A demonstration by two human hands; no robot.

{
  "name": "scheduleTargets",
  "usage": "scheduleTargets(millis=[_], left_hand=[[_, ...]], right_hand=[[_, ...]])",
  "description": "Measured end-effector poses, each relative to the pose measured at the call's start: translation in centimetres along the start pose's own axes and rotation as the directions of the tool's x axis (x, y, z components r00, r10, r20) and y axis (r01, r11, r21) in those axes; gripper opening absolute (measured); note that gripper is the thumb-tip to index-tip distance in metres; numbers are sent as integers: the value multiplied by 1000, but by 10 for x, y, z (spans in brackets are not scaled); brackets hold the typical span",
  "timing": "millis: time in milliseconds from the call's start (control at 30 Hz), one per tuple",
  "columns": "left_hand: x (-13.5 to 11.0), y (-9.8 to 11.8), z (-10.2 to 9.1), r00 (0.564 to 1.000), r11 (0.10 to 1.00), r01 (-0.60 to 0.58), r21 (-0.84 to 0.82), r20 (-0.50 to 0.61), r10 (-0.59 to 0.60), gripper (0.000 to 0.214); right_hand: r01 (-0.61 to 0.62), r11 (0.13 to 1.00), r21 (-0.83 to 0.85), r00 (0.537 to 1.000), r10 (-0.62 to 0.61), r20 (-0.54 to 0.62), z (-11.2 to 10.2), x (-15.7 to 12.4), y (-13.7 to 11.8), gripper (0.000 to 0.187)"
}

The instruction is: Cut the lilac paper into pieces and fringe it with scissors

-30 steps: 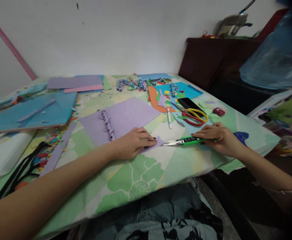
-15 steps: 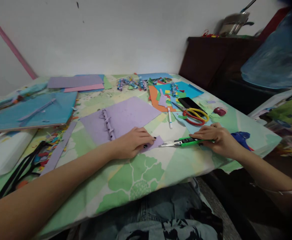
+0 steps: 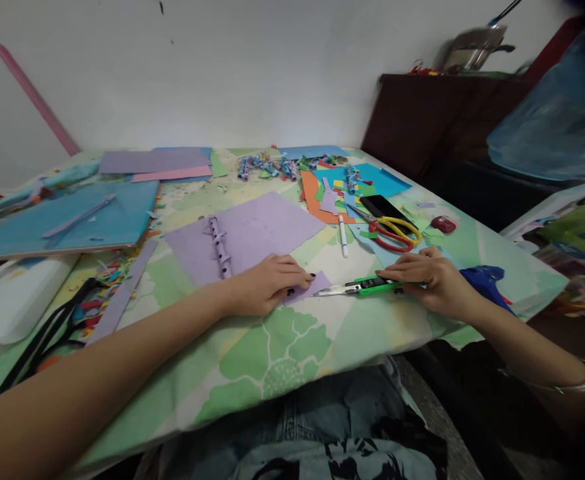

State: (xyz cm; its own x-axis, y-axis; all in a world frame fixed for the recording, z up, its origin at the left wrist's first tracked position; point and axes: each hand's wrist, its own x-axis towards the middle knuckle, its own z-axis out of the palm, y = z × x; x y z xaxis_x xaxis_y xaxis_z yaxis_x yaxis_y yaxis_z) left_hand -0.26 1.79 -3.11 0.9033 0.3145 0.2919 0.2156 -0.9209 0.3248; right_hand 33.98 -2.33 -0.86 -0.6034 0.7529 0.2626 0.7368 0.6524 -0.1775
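My left hand (image 3: 267, 283) lies on the near right corner of a lilac paper sheet (image 3: 252, 233), fingers curled and pressing it to the table. A strip with punched holes (image 3: 219, 245) runs across that sheet. My right hand (image 3: 429, 280) grips a green utility knife (image 3: 367, 287) lying low over the tablecloth. Its metal blade (image 3: 329, 291) points left and its tip meets the sheet's corner just beside my left fingertips.
Red-and-yellow scissors (image 3: 389, 230), a black phone (image 3: 379, 205), a white marker (image 3: 343, 237) and coloured paper scraps (image 3: 332, 190) lie behind the knife. A blue glue gun (image 3: 482, 277) sits by my right wrist. A blue board (image 3: 67, 220) and lilac strip (image 3: 122, 293) lie left.
The knife and my right hand have slid left, bringing the blade tip up to the sheet's corner. My left hand has stayed on the paper.
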Motion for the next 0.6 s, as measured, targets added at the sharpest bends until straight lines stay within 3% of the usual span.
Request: scheduleTargets(millis=[600], left_hand=[[0,0,1,1000,1000,13,0,0,-13,40]], right_hand=[[13,999,43,1000,-13,-17,7,3,-7,31]])
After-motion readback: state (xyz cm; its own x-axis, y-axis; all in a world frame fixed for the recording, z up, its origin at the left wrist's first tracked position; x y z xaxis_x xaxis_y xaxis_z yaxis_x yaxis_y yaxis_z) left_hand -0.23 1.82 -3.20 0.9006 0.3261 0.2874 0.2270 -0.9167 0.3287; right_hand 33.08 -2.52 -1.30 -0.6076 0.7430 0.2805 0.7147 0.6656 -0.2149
